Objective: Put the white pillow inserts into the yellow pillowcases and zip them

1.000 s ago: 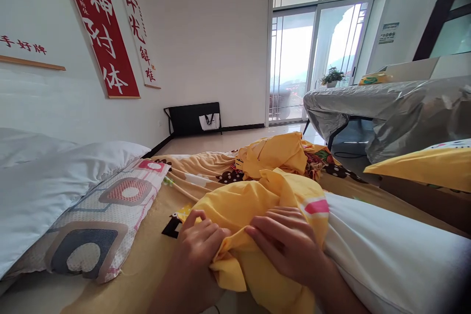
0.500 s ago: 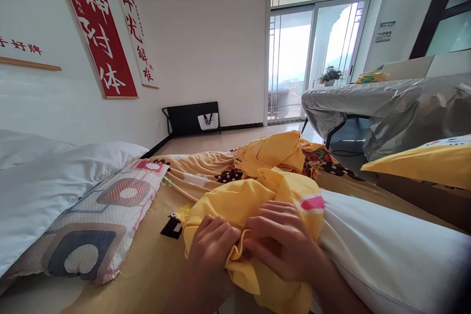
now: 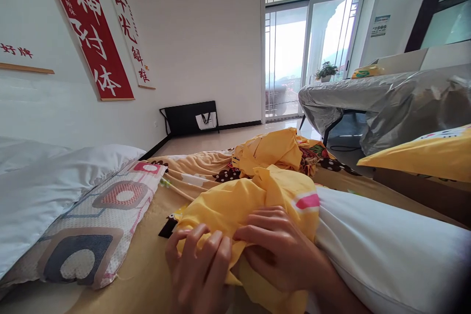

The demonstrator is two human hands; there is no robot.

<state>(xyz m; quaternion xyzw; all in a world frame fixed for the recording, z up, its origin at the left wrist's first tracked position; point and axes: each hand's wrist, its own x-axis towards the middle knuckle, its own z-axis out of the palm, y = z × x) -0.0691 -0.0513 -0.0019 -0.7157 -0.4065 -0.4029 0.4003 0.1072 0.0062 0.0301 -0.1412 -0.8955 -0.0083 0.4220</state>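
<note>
A yellow pillowcase [image 3: 221, 201] with a pink-and-white patch lies bunched over the near end of a white pillow [image 3: 382, 240]. My right hand [image 3: 275, 248] pinches a fold of the case near its middle, thumb below the cloth. Just left of it, my left hand [image 3: 200, 265] has its fingers bent over the case's near edge; its thumb is hidden. The rest of the white pillow sticks out bare to the right. Beyond the case sits another crumpled yellow cloth [image 3: 272, 149].
A patterned pillow [image 3: 125, 196] and white pillows [image 3: 88, 176] lie at left on the tan patterned blanket [image 3: 143, 250]. At right, a yellow pillow [image 3: 423, 159] rests above a brown surface. A plastic-covered table [image 3: 390, 93] stands behind, near glass doors [image 3: 287, 59].
My left hand has shifted left and down along the case, its fingers now more spread. My right hand keeps its hold, slightly further left. The view has turned slightly.
</note>
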